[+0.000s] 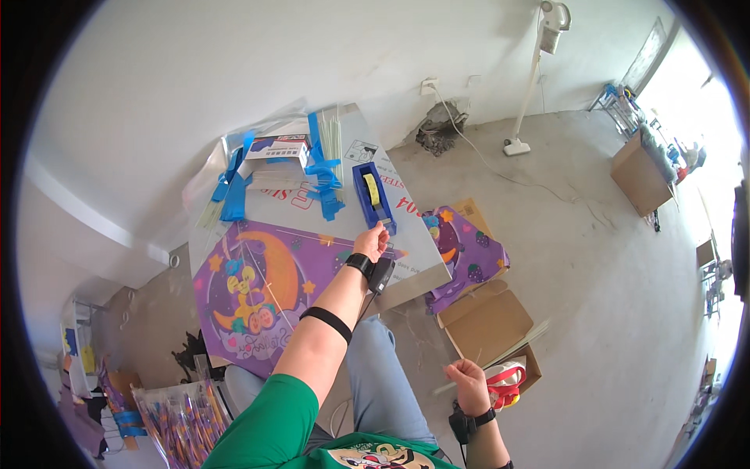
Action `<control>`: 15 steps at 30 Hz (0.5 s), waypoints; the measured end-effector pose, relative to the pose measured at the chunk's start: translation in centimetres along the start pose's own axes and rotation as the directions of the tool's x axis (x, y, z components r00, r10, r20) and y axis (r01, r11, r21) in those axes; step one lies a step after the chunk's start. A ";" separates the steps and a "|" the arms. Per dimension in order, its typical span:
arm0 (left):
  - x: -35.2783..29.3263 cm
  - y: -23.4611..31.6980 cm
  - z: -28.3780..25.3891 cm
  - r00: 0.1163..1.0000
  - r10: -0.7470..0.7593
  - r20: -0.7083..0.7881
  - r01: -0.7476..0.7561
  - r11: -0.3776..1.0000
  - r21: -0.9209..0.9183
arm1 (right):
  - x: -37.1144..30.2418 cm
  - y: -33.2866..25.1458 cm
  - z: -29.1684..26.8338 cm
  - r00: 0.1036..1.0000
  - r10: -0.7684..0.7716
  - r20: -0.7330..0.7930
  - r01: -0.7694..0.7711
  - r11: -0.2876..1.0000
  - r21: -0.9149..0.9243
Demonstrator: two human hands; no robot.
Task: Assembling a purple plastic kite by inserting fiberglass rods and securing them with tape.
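Observation:
My left hand (373, 241) reaches to the front end of a blue tape dispenser (373, 197) holding a yellowish roll. Its fingers are pinched together at the cutting end, on the tape. Below and left of that hand, a purple kite-like sheet (312, 254) printed with a moon and a cartoon figure lies on the table (416, 275), with thin white rods across it. My right hand (471, 387) is held low at the right, off the table and above a cardboard box. Its fingers are closed; whatever they hold is too small to make out.
Bundled thin rods, blue tape strips and a small box (280, 148) occupy the table's far side. Right of it are another purple printed sheet (475, 262), an open cardboard box (488, 320) and a red-and-white bag (506, 381). A cable (500, 160) crosses the floor near a stick vacuum (517, 146).

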State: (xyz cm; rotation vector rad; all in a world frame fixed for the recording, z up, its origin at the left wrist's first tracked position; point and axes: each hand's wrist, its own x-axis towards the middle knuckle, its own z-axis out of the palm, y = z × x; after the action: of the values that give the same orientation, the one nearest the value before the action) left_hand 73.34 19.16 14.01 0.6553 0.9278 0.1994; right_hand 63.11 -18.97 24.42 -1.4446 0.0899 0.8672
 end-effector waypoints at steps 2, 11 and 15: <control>0.6 -0.2 0.2 0.999 -0.021 -0.030 0.021 1.000 -0.012 | -0.1 0.8 -0.6 1.000 0.008 -0.015 -0.008 1.000 0.003; 0.0 -1.2 0.8 0.977 0.209 -0.037 -0.198 0.960 0.200 | 1.8 3.7 -1.8 0.996 0.014 -0.092 -0.024 0.994 -0.104; -0.1 -2.4 1.5 0.910 0.397 -0.117 -0.353 0.893 0.281 | 2.6 5.5 -2.2 0.990 -0.005 -0.140 -0.021 0.983 -0.185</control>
State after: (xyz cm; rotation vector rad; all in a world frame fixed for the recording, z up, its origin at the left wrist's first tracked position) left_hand 74.23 16.60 13.27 1.0712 0.9940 0.4958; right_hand 62.86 -20.32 18.10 -1.6809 0.1228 0.7966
